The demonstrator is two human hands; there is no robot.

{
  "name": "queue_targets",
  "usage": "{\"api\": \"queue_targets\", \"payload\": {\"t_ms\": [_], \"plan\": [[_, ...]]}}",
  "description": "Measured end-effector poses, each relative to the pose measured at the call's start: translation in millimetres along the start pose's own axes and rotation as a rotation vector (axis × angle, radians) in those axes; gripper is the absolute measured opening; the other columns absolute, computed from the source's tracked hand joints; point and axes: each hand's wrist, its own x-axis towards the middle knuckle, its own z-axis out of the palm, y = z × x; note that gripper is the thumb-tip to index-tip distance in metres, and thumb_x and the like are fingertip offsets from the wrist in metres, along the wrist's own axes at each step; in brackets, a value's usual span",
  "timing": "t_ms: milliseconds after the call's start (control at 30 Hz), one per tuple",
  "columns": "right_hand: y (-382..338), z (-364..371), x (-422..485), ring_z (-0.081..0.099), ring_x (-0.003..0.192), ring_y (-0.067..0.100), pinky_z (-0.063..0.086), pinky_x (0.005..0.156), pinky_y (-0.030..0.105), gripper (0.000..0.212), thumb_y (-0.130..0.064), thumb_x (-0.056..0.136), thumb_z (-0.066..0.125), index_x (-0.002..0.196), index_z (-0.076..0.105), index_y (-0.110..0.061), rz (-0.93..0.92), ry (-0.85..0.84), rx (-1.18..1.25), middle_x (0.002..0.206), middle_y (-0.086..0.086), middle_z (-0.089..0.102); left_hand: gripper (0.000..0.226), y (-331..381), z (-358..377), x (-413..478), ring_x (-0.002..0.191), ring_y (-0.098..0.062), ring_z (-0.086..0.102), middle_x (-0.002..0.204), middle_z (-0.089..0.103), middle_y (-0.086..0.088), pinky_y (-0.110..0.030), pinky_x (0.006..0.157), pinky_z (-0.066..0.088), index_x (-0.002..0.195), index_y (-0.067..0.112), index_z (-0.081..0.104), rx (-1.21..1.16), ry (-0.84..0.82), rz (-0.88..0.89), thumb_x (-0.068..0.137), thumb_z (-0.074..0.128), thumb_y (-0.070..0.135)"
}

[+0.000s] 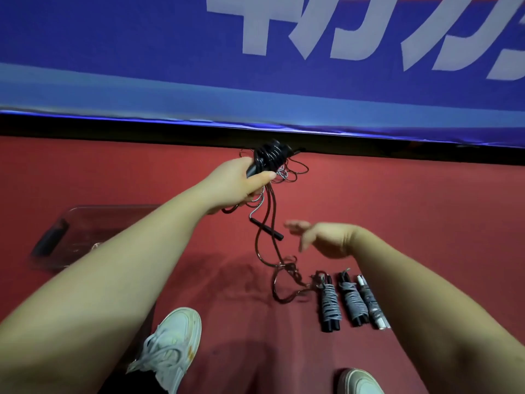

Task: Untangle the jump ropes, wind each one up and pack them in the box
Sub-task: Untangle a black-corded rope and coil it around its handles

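My left hand [237, 184] grips a black jump-rope handle with dark rope coiled round it [270, 157], held up over the red floor. From this bundle thin dark and grey cords hang down, with a loose black handle [267, 229] dangling, and the dark rope trails to a tangle on the floor [287, 275]. My right hand [321, 237] hovers to the right of the hanging cords, fingers relaxed, touching nothing. Three wound-up ropes [350, 304] with grey cord round their handles lie side by side on the floor. A clear plastic box [85, 220] stands at the left, partly hidden by my left arm.
A blue banner with white lettering [255, 66] runs along the far edge of the red floor [412, 209]. My two white shoes [173, 342] are at the bottom of the view. A dark handle part sits on the box's left end [51, 240].
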Motion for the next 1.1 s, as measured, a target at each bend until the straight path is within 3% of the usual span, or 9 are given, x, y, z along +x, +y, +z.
{"api": "queue_targets", "payload": {"t_ms": [167,300,367,467,533,700,800,900,1100], "plan": [[-31,1,0,0.043,0.125,0.008,0.029,0.105,0.021,0.068,-0.015,0.072,0.063,0.135,0.038,-0.022,-0.257,-0.042,0.006,0.134,0.000,0.049,0.024,20,3,1,0.043,-0.008,0.040,0.060,0.050,0.007,-0.022,0.047,0.035,0.076,0.020,0.046,-0.029,0.005,0.066,0.094,0.055,0.034],[-15,37,21,0.052,0.065,0.008,0.043,0.060,0.014,0.035,-0.028,0.100,0.041,0.119,0.055,-0.003,-0.117,-0.110,-0.270,0.075,0.000,0.058,0.022,35,1,1,0.041,-0.003,0.042,0.066,0.053,0.004,-0.018,0.048,0.037,0.077,0.022,0.047,-0.028,0.064,0.098,0.094,0.054,0.033],[-5,40,30,0.049,0.061,0.013,0.043,0.063,0.023,0.038,-0.037,0.101,0.036,0.105,0.061,-0.009,-0.124,0.125,-0.384,0.069,0.002,0.054,0.022,33,3,0,0.043,-0.004,0.043,0.066,0.053,0.004,-0.019,0.048,0.037,0.077,0.022,0.047,-0.002,0.064,0.078,0.094,0.055,0.034],[18,20,33,0.057,0.096,0.028,0.039,0.080,0.035,0.034,-0.043,0.096,0.044,0.111,0.057,-0.016,-0.212,0.833,-0.739,0.105,0.005,0.061,0.023,32,-5,0,0.044,-0.008,0.038,0.061,0.049,0.005,-0.019,0.043,0.033,0.078,0.018,0.045,-0.227,0.091,0.032,0.096,0.052,0.030],[30,7,26,0.055,0.108,0.029,0.037,0.083,0.037,0.036,-0.042,0.095,0.045,0.118,0.053,-0.016,-0.229,0.940,-0.751,0.117,0.004,0.060,0.021,34,-19,3,0.043,-0.008,0.034,0.057,0.046,0.006,-0.019,0.041,0.028,0.081,0.016,0.044,-0.419,0.147,0.022,0.098,0.049,0.028],[52,1,30,0.046,0.123,0.028,0.035,0.097,0.037,0.036,-0.038,0.099,0.037,0.128,0.046,-0.019,0.092,0.546,-0.923,0.134,0.007,0.051,0.021,28,-16,3,0.042,-0.007,0.032,0.057,0.043,0.005,-0.018,0.038,0.026,0.081,0.017,0.042,-0.501,0.112,-0.026,0.099,0.048,0.025],[45,14,27,0.043,0.127,0.030,0.038,0.100,0.035,0.065,-0.016,0.083,0.057,0.143,0.033,-0.017,0.258,0.191,-0.585,0.143,0.013,0.040,0.023,25,-3,2,0.044,-0.007,0.034,0.061,0.043,0.004,-0.018,0.040,0.029,0.078,0.019,0.041,-0.332,0.052,-0.031,0.099,0.048,0.026],[15,10,13,0.041,0.127,0.025,0.033,0.100,0.034,0.082,-0.008,0.053,0.047,0.134,0.043,-0.011,-0.070,0.180,0.123,0.139,0.010,0.045,0.022,22,6,4,0.046,-0.010,0.035,0.063,0.045,0.004,-0.020,0.044,0.030,0.078,0.022,0.043,-0.179,-0.025,-0.005,0.097,0.051,0.030],[-26,21,13,0.061,0.096,0.016,0.037,0.094,0.026,0.044,-0.040,0.081,0.049,0.115,0.058,-0.015,-0.351,-0.079,0.504,0.099,0.006,0.071,0.023,28,8,7,0.044,-0.007,0.037,0.064,0.046,0.004,-0.017,0.044,0.033,0.076,0.024,0.044,-0.142,0.003,0.020,0.096,0.052,0.032]]}}
